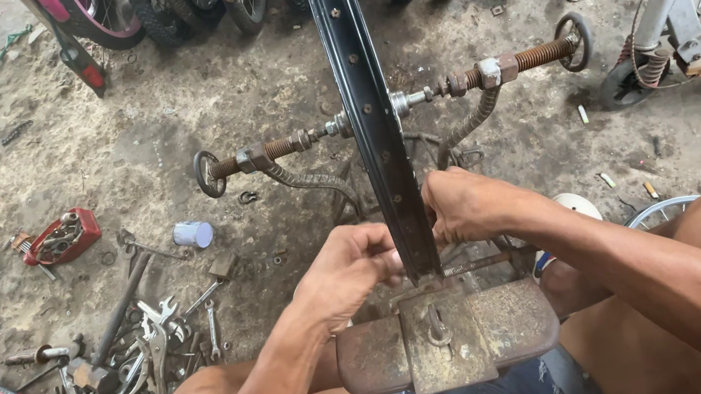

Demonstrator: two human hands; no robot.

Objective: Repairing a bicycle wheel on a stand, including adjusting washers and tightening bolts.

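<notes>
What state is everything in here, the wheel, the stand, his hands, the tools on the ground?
Wheel rim: upright, edge-on, clamped on the stand's axle.
Truing stand: rusty, holding the rim.
Left hand: closed against the rim's left side.
Right hand: closed against its right side.
Tools: scattered on the ground.

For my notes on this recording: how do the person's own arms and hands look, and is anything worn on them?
Both arms are bare up to the frame edge: no sleeves show. The left hand and right hand wear no gloves, and no ring, watch or wristband is visible. The fingers look smudged with dirt or grease.
</notes>
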